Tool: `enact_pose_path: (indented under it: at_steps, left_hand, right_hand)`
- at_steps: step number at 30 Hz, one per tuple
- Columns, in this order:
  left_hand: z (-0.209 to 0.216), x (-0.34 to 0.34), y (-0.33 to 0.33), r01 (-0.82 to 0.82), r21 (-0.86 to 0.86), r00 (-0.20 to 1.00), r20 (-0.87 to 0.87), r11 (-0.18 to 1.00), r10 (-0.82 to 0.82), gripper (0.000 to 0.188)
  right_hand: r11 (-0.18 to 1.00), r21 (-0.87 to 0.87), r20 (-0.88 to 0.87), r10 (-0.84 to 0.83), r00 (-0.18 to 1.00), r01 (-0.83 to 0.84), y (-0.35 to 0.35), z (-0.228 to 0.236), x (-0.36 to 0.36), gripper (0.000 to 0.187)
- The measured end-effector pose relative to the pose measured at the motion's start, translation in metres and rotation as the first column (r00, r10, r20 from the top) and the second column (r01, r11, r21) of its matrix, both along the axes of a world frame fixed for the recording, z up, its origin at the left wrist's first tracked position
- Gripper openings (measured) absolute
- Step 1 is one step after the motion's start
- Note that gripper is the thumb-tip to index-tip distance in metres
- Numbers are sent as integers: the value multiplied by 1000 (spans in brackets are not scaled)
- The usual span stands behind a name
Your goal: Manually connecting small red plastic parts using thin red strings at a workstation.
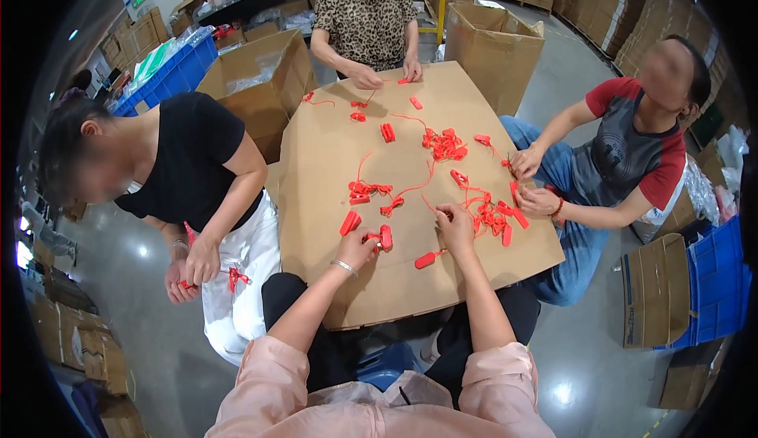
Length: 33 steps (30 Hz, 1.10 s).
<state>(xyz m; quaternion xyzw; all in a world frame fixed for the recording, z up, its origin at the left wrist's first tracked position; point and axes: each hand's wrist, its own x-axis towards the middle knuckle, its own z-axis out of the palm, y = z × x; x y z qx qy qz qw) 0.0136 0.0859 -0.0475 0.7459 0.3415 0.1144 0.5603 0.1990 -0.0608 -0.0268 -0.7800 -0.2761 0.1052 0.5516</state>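
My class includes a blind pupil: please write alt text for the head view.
The wearer's left hand holds a red corded piece and the right hand pinches a red cord above a cardboard sheet scattered with similar pieces; three co-workers around it handle more.

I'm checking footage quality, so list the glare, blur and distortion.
In the head view, bright glare spots sit on the floor; in the head view, the stacked boxes at upper right lean and bend; in the head view, the left co-worker and right co-worker have blurred faces, while the left hand and right hand look fairly sharp.
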Motion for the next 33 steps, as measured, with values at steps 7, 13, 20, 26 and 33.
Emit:
enact_pose_path:
  at_steps: [7, 13, 20, 26, 33]
  left_hand:
    - [-3, -5, -9, 41, 605, 999, -16, 795, -39, 21]
    - [15, -13, -14, 52, 627, 998, -54, 777, -23, 28]
    - [38, -15, 25, -110, 748, 978, -36, 654, 205, 32]
    - [13, -6, 45, 95, 719, 940, -292, 689, 175, 33]
    - [21, -16, 46, 49, 738, 944, -255, 673, 211, 27]
  right_hand:
    - [955, -283, 363, 19, 932, 91, 70, -20, 49, 18]
    - [849, -497, 446, 75, 892, 178, 109, -24, 69, 19]
    - [826, -514, 531, 95, 842, 232, 100, -21, 74, 18]
    - [782, -621, 456, 308, 835, 51, 85, 4, 58, 17]
    - [949, 198, -229, 289, 930, -246, 78, 94, 76, 12]
